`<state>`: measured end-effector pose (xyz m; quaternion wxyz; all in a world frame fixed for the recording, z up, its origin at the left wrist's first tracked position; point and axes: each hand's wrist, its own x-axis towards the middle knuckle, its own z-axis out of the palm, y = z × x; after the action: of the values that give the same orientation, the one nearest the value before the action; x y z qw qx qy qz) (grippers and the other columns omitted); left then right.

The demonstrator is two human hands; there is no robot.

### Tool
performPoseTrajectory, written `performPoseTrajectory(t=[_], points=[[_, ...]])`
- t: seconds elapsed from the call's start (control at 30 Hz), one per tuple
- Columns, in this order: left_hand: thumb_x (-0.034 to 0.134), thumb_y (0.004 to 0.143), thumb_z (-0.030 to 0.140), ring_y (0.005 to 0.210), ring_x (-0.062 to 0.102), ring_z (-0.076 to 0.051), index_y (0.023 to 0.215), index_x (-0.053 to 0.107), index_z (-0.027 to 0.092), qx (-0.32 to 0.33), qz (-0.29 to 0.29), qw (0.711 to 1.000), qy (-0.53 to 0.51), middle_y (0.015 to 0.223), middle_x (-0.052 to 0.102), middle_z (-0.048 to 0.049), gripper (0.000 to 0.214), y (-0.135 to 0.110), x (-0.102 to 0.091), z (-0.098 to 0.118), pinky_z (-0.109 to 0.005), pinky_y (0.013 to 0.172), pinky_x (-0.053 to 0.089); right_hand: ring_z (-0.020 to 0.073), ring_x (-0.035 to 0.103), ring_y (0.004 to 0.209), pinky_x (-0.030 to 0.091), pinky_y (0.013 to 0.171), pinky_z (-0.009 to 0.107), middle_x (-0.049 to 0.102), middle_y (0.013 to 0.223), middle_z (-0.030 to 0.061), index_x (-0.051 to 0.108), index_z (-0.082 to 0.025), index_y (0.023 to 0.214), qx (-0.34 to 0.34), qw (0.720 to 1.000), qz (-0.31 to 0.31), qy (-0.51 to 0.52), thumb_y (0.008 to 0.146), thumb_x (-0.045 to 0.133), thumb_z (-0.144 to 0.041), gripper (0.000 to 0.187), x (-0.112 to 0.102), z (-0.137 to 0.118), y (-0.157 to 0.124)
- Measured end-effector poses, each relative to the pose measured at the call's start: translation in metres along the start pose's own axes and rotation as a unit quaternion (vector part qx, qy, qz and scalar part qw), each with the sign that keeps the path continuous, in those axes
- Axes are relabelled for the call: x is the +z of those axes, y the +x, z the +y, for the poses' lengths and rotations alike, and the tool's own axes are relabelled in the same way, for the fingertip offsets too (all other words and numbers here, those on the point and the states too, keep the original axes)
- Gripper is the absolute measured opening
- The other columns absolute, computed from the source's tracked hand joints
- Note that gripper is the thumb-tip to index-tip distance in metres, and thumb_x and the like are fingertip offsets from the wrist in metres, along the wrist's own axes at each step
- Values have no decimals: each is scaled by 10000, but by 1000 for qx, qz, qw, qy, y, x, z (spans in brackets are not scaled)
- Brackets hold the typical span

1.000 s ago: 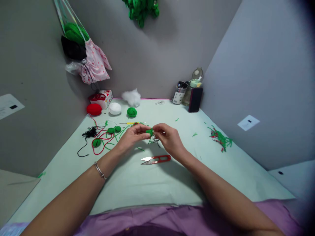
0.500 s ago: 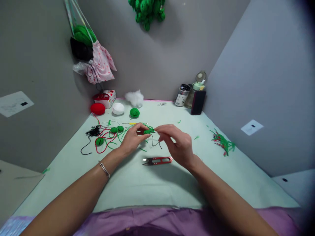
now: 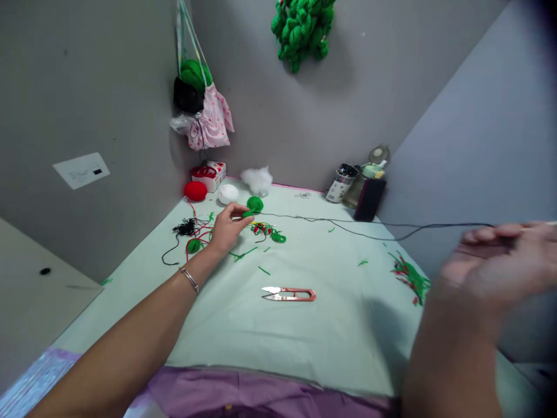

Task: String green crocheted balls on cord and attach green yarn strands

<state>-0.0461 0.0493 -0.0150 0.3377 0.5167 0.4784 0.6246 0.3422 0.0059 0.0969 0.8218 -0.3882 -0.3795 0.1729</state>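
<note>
My left hand (image 3: 227,231) is closed, its thumb and fingers pinching a small green crocheted piece (image 3: 248,214) over the table. From that piece a long black yarn (image 3: 317,219) stretches in two strands across to the far right. At its other end my right hand (image 3: 500,255), blurred by motion, is raised with curled fingers round the yarn. Just right of my left hand lies a green crocheted piece with red and white bits (image 3: 278,237). Red-handled thread snips (image 3: 289,294) rest on the tabletop nearer to me, blades pointing left.
Along the back stand a red yarn ball (image 3: 195,191), a white ball (image 3: 228,194), a green yarn ball (image 3: 255,204) and white stuffing (image 3: 257,180). Black tangled yarn (image 3: 186,227) lies left. A phone (image 3: 369,200) leans at back right, with green and red scraps (image 3: 411,277) nearer.
My right hand has swung far right and up from beside my left hand, drawing the black yarn out long. My left hand still pinches green crochet. The camera view has shifted.
</note>
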Motion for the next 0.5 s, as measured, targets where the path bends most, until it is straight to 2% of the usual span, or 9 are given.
performPoseTrajectory(t=[0.03,0.07,0.13,0.2,0.27,0.37,0.43,0.5], points=[[832,651,315,854,616,-172,870,625,178,-4,-25,999,-25,866,659,-9,331,-3,3,3,-322,833,486,70,491,532,317,511,353,642,706,-24,710,-344,712,-42,998,6,37,968,558,-236,316,6,5,-6],[835,654,316,868,621,-171,887,623,177,-9,-49,998,-50,879,662,-10,345,-6,7,5,-319,839,487,73,506,552,354,531,330,609,676,-20,714,-314,721,-47,997,-18,60,927,609,-175,269,14,11,-15],[838,665,301,898,633,-166,918,609,178,-23,-94,991,-93,936,678,-20,362,-14,15,9,-319,861,489,86,527,550,404,545,293,583,656,-22,705,-266,796,-14,993,-98,67,881,653,-141,160,35,20,-37],[829,690,268,959,654,-169,945,586,183,-33,-135,982,-131,1029,697,-37,362,-20,21,13,-332,916,485,100,553,540,450,548,273,607,668,-24,665,-241,878,15,982,-184,37,864,687,-197,51,54,27,-62],[816,717,236,1022,672,-178,960,559,191,-34,-171,971,-165,1088,701,-45,357,-25,26,15,-353,973,474,118,585,556,484,551,273,644,696,-14,628,-227,907,46,959,-279,-10,871,694,-293,100,67,31,-85],[809,737,206,1043,694,-190,975,521,206,-37,-212,954,-207,1094,698,-38,373,-29,30,18,-386,1015,468,128,593,582,494,555,275,660,706,9,642,-197,828,88,912,-393,-72,852,713,-353,173,74,36,-111],[805,749,203,1025,703,-192,980,506,213,-46,-226,947,-224,1076,692,-32,378,-31,32,21,-402,1014,478,125,579,593,494,561,273,641,697,9,669,-186,780,101,895,-425,-92,827,735,-354,186,75,38,-122],[802,762,213,1001,704,-192,994,509,220,-53,-232,944,-230,1044,686,-26,374,-35,34,24,-407,986,502,120,568,595,495,564,269,633,699,5,682,-184,768,113,888,-434,-96,804,754,-354,189,76,41,-128]])
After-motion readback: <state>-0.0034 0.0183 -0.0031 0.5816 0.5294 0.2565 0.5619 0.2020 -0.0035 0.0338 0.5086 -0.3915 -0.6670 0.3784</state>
